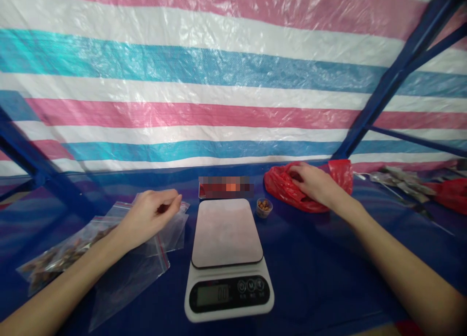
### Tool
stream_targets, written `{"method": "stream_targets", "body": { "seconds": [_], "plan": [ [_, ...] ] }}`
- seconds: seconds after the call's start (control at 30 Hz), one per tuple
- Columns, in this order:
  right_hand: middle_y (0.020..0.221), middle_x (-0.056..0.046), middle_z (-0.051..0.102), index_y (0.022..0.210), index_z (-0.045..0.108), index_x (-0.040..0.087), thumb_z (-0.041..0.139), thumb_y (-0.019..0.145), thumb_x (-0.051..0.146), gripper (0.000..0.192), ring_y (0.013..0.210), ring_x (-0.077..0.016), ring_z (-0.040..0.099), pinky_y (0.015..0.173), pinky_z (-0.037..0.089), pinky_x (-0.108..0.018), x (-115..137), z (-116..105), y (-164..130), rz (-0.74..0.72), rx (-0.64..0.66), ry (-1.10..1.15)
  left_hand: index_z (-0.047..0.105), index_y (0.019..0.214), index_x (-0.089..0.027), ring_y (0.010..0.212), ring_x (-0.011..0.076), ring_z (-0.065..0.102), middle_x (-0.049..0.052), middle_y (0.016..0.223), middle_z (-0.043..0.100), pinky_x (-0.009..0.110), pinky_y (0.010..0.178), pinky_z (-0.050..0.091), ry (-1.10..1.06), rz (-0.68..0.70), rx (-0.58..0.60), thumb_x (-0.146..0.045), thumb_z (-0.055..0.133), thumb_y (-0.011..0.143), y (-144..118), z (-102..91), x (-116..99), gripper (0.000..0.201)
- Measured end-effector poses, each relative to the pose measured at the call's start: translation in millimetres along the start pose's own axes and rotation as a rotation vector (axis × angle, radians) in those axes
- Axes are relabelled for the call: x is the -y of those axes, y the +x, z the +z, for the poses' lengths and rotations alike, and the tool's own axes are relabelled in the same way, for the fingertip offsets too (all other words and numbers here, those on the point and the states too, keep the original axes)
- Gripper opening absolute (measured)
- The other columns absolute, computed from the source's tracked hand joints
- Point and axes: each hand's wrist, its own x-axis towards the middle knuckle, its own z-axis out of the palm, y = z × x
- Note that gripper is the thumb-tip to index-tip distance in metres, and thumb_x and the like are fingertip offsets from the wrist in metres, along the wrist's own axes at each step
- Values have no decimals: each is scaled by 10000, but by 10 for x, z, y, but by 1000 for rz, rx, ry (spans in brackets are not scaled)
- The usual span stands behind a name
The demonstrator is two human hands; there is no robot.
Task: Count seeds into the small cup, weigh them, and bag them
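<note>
My left hand (155, 212) hovers over or rests on several clear zip bags (131, 273), left of the scale; I cannot tell whether it touches them. Its fingers are curled in toward the thumb, and what they hold, if anything, is hidden. My right hand (314, 183) is at a crumpled red plastic bag (277, 183), fingers bent into its folds and closed on it, fingertips partly hidden. Between the hands stands a white kitchen scale (228, 234) with a bare plate; its display seems to read 0.0. A small clear cup (263, 208) of brown pieces sits by its right corner.
Filled zip bags (62, 258) of brownish pieces lie under my left forearm. Behind the scale is a flat item (219, 190), partly blurred out. Several small packets (404, 183) and another red bag (452, 192) lie far right. Blue metal posts (383, 93) and striped sheeting (219, 112) bound the blue table.
</note>
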Motion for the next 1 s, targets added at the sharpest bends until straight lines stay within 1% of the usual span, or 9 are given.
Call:
{"method": "stream_targets", "body": {
  "seconds": [0.07,0.17,0.27,0.43,0.6,0.77,0.83,0.93,1.0],
  "plan": [
    [1279,-170,760,1270,742,170,541,962,156,368,1142,-329,729,936,551,-389,-38,68,11,-17,22,-15,513,644,-200,508,114,430,-41,562,436,256,523,293,-4,11,-7,-417,433,1063,1,8,-3,479],
    [1352,-207,729,1337,712,120,492,966,95,432,1231,-334,705,1029,542,-402,-88,151,24,-63,76,2,487,635,-202,508,115,425,-39,565,425,251,518,291,-11,15,-18,-415,428,1064,4,11,-17,482],
    [1397,-224,708,1370,697,115,442,997,87,453,1275,-333,696,1075,538,-416,-92,189,19,-94,62,23,458,623,-204,507,115,414,-39,560,407,249,518,286,-10,4,-18,-418,433,1061,4,10,-22,487],
    [1431,-190,706,1411,674,163,384,1032,106,481,1309,-322,690,1092,540,-425,-19,164,-6,-70,38,56,538,648,-199,505,120,445,-37,559,466,254,521,298,-12,8,7,-420,429,1068,-3,4,-18,486],
    [1303,-186,764,1254,722,167,431,989,82,403,1182,-309,732,988,548,-382,24,127,17,-116,6,145,549,652,-194,500,116,445,-40,555,468,256,518,294,-14,11,8,-425,424,1073,3,10,-26,496],
    [925,-114,778,885,681,184,490,864,43,239,858,-258,718,789,497,-327,35,54,56,-182,-19,211,525,630,-192,500,111,438,-40,561,442,257,519,287,-17,11,4,-430,417,1068,13,15,-36,510],
    [916,-107,773,863,676,190,488,873,63,227,843,-255,716,772,494,-329,12,23,69,-164,-65,227,528,632,-190,503,110,437,-40,566,440,256,521,285,-19,5,11,-434,416,1067,12,14,-40,510],
    [993,-115,792,947,729,200,511,923,134,229,915,-284,736,832,528,-365,-42,-26,75,-109,-176,217,515,632,-189,507,106,426,-41,572,427,256,527,283,-20,1,20,-432,410,1068,9,15,-42,510],
    [983,-119,796,965,754,208,542,926,178,217,915,-303,736,845,544,-396,-68,-69,69,-61,-229,179,497,628,-189,512,104,412,-42,576,414,256,529,280,-26,4,22,-429,406,1069,7,19,-39,511]
  ]
}}
